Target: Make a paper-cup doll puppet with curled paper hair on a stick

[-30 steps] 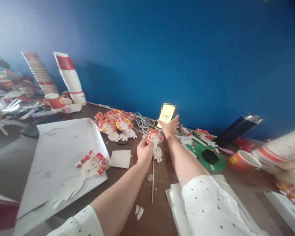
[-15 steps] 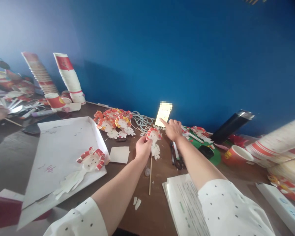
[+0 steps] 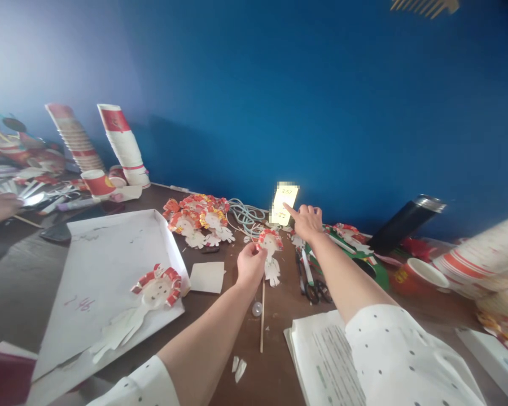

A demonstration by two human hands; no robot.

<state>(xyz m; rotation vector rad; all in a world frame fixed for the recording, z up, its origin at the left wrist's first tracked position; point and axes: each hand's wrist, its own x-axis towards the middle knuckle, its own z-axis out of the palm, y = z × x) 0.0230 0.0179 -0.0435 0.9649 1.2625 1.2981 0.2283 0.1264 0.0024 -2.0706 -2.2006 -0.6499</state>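
My left hand (image 3: 250,264) is closed, pinching the edge of a paper doll (image 3: 272,242) with red-and-white curled paper hair and a pale body. A thin wooden stick (image 3: 262,324) runs down below that hand; whether it joins the doll is hidden. My right hand (image 3: 308,223) holds nothing. Its index finger is stretched out to the lit screen of a phone (image 3: 283,210) leaning against the blue wall, the other fingers bent. Time digits show on the screen. Scissors (image 3: 317,292) and a pen (image 3: 307,268) lie below my right hand.
Finished-looking paper dolls (image 3: 198,217) are heaped left of a coiled cable (image 3: 245,214). A larger doll (image 3: 156,290) lies on a white box lid (image 3: 105,259). Cup stacks (image 3: 122,146) stand at left; a black flask (image 3: 406,224) leans at right. Another person's hand (image 3: 2,207) shows at far left.
The view has tilted up slightly, so things sit lower. The phone's screen shows a different picture, with large time digits. My left hand keeps hold of the paper doll; my right finger stays at the screen.
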